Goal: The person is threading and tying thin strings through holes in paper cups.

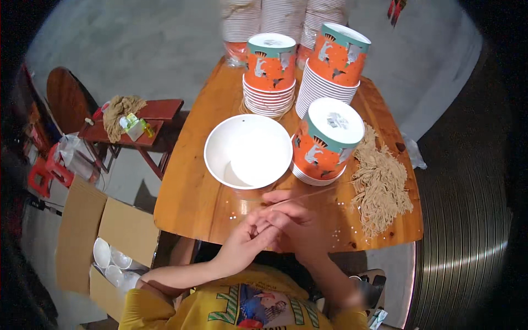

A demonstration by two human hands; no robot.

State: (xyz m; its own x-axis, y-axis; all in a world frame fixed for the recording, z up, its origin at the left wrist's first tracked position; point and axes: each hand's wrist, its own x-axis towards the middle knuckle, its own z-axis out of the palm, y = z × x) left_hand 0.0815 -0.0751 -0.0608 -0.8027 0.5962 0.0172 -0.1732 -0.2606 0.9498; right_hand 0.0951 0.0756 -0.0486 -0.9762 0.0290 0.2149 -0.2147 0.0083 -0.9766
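Note:
At the near edge of the wooden table, my left hand point(250, 236) and my right hand point(300, 223) meet, their fingers pressed together. A thin strand of beige string point(324, 190) runs from between the fingers toward the upper right; its end in the fingers is hidden. Just beyond my hands stands a large white paper bucket point(250, 151), mouth up, with a small dark hole near its far rim. To its right, an upside-down orange and green bucket with animal pictures point(322, 148) sits on a short nested stack. A loose heap of beige strings point(382, 192) lies at the right.
Two more upside-down bucket stacks point(269, 69) point(338, 58) stand farther back on the table point(184, 187), with tall wrapped stacks point(283, 22) behind. Small white bits dot the tabletop. An open cardboard box point(126, 225) holds white cups at lower left; a red bench point(159, 110) stands beyond.

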